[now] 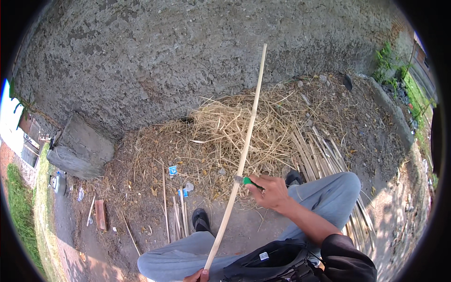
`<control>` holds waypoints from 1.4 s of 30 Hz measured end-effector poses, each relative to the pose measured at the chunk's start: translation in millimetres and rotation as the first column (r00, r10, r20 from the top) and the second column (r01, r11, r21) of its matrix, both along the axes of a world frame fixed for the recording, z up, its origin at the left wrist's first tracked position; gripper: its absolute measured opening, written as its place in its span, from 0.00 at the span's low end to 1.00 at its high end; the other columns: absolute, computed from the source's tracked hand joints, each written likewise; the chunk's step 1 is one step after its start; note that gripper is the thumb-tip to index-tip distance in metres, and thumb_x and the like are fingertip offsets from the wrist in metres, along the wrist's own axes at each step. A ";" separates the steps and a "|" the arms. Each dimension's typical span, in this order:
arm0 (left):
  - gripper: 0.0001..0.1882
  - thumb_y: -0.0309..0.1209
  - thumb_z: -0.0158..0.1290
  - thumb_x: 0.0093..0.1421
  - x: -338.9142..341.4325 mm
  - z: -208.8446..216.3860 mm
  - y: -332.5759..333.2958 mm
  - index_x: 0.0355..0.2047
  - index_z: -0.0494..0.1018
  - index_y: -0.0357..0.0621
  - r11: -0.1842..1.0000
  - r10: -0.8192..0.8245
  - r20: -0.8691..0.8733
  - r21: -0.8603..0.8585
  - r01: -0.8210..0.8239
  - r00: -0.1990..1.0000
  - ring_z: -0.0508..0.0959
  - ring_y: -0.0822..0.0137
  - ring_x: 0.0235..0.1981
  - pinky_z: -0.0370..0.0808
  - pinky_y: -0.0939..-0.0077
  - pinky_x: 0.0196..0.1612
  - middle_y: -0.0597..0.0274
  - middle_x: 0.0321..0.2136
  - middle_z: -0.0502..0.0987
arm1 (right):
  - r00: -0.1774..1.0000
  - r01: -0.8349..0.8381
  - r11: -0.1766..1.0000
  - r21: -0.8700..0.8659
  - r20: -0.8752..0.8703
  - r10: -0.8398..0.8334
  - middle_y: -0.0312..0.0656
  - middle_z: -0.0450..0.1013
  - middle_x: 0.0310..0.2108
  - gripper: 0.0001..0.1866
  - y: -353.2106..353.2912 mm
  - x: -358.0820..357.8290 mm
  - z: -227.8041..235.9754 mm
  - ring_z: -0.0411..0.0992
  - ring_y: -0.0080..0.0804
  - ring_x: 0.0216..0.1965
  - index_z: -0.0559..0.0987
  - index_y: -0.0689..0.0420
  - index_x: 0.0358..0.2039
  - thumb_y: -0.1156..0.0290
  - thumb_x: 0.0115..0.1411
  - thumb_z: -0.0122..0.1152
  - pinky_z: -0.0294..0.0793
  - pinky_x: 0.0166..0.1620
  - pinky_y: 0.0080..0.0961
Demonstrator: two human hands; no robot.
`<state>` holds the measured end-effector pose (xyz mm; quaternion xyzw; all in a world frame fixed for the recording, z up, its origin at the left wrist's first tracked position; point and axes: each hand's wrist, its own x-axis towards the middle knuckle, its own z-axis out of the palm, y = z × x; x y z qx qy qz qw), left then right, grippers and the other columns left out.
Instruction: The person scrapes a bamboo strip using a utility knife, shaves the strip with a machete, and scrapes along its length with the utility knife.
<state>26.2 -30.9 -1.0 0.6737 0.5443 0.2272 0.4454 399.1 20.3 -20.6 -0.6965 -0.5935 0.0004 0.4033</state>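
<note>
A long pale wooden strip, which looks like split bamboo, slants from near my lap up toward the wall. My left hand, only partly in view at the lower edge, is closed round its near end. In my right hand is a small green-handled tool. Its short grey end, probably a blade, rests against the strip about midway along. The fingers of that hand are wrapped round the handle, hiding most of it.
A heap of curled shavings lies before the rough grey wall. Split strips are bundled beside my right leg, with several shorter sticks near my left foot. A concrete block stands left; a reddish brick lies nearer.
</note>
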 end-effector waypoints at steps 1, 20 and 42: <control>0.14 0.37 0.51 0.65 -6.5 -2.7 -3.7 0.31 0.74 0.36 0.999 -0.037 -0.040 -0.031 0.036 0.998 0.57 0.77 0.19 0.56 0.76 0.20 0.72 0.16 0.60 | 1.000 0.022 1.000 0.021 -0.018 -0.022 0.40 0.74 0.18 0.13 2.8 8.9 -2.7 0.72 0.39 0.16 0.82 0.50 0.39 0.57 0.57 0.63 0.69 0.18 0.35; 0.15 0.36 0.51 0.63 -24.7 9.0 -12.3 0.26 0.75 0.35 0.975 0.115 -0.130 -0.174 -0.137 0.985 0.62 0.78 0.20 0.59 0.76 0.22 0.72 0.14 0.64 | 0.981 -0.185 0.977 -0.109 -0.077 0.177 0.40 0.75 0.21 0.15 -14.0 -14.6 4.2 0.72 0.40 0.17 0.83 0.51 0.40 0.57 0.57 0.63 0.71 0.21 0.33; 0.14 0.36 0.53 0.64 -49.5 -8.0 -51.9 0.30 0.77 0.36 0.998 0.027 -0.231 0.066 -0.012 0.973 0.58 0.73 0.15 0.56 0.71 0.18 0.64 0.12 0.62 | 0.932 0.346 0.895 -0.281 -0.010 -0.363 0.43 0.74 0.16 0.14 24.0 87.4 -16.9 0.74 0.43 0.18 0.83 0.50 0.39 0.56 0.59 0.60 0.71 0.21 0.39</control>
